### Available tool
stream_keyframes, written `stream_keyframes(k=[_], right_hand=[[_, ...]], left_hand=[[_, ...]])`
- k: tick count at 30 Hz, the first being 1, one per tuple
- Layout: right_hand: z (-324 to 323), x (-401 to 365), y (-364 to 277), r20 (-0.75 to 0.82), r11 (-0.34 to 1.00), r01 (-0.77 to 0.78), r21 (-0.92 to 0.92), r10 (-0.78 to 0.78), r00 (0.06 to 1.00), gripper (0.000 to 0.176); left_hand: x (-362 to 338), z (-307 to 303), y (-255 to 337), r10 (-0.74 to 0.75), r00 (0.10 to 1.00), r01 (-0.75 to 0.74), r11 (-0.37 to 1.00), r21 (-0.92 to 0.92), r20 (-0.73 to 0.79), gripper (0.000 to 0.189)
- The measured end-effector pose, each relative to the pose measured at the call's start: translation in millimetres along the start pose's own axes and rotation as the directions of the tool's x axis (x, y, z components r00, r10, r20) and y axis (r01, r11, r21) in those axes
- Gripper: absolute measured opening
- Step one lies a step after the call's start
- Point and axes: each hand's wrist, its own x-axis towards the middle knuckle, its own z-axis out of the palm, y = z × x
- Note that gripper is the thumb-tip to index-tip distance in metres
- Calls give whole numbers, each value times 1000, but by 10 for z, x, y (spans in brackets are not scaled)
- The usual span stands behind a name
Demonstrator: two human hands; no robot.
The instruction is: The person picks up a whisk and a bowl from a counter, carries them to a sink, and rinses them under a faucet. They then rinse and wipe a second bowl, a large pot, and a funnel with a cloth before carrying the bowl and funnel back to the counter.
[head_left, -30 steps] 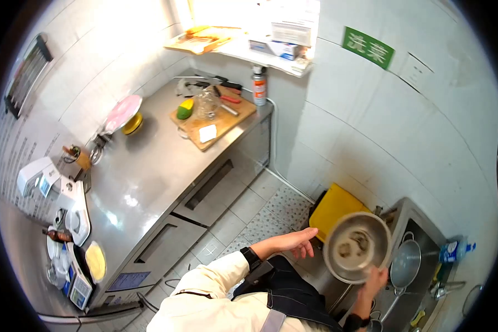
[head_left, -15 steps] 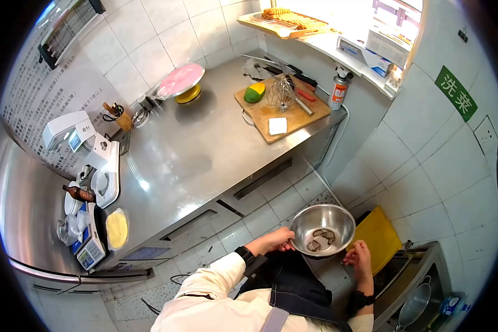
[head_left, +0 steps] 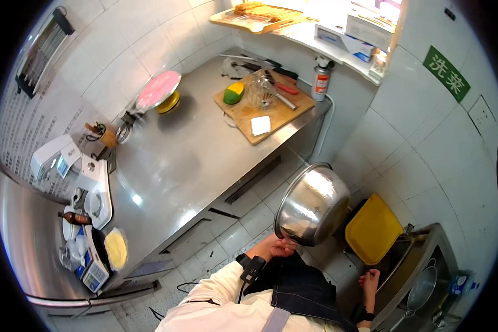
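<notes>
A shiny steel mixing bowl (head_left: 314, 205) is tipped on its side over the floor, its rounded outside toward me and its inside hidden. My left hand (head_left: 282, 247) grips the bowl's near rim, fingers closed on it. My right hand (head_left: 369, 278) is apart from the bowl, low beside the sink (head_left: 420, 243), with its fingers curled in; I see nothing in them. The yellow bin or tub (head_left: 374, 229) stands between the bowl and the sink.
On the steel counter (head_left: 171, 160) are a cutting board (head_left: 282, 119) with a cut mango (head_left: 234, 93) and a whisk (head_left: 263, 91), a cake turntable (head_left: 160, 91), a stand mixer (head_left: 83, 171) and a scale (head_left: 96, 275). A pot (head_left: 423, 288) sits in the sink.
The bowl, earlier level with dark strands visible inside, has swung up and tipped over, its outside now facing me. My right hand has moved down and right toward the sink.
</notes>
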Motion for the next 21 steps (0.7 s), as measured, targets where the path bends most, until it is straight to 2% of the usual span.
stream_keyframes(k=[2,4,6,8,10,12,14,15,16,18,19,20,21], right_hand=[[-46,-45,45,-2,956,155,-247,-160,987,14],[-131,-63,155,-64,977,116,-179,-129,990,14],[-185,-116,122,-130,992,87,-95,-99,987,15],[-237,-280,-61,-218,974,60,217,-11,976,14],[-312,-258,109,-276,950,129,283,-48,960,17],[-375,-312,109,-326,989,31,144,17,945,22],[-374,-321,138,-335,988,10,153,42,941,25],[-362,-335,158,-333,988,-31,151,80,940,28],[-367,-325,198,-341,985,-35,167,91,936,28],[-412,-278,396,-236,993,98,70,-79,968,28],[-441,-215,486,-190,978,197,64,-182,965,30],[-391,-208,424,-201,944,283,168,-248,948,30],[-410,-286,273,-184,968,250,28,-241,953,29]], left_hand=[[-17,89,101,236,960,-203,957,208,-152,23],[-229,434,339,455,870,-301,796,525,-191,10],[-435,688,518,770,579,-351,533,770,-268,6],[-700,697,807,917,329,-275,322,906,-226,25],[-935,783,994,984,94,-137,161,977,-150,28],[-1125,771,1168,981,-147,-97,114,989,-127,33],[-1322,671,1341,984,-142,-85,94,992,-105,35],[-1365,634,1384,972,-188,-110,124,986,-143,34],[-1402,574,1432,976,-175,-99,116,988,-132,34],[-1461,392,1587,971,-185,-210,109,972,-149,23],[-1528,306,1657,978,-146,-235,111,966,-148,22],[-1549,221,1742,986,-72,-239,129,962,-150,21],[-1574,191,1711,996,28,-181,86,980,-82,20]])
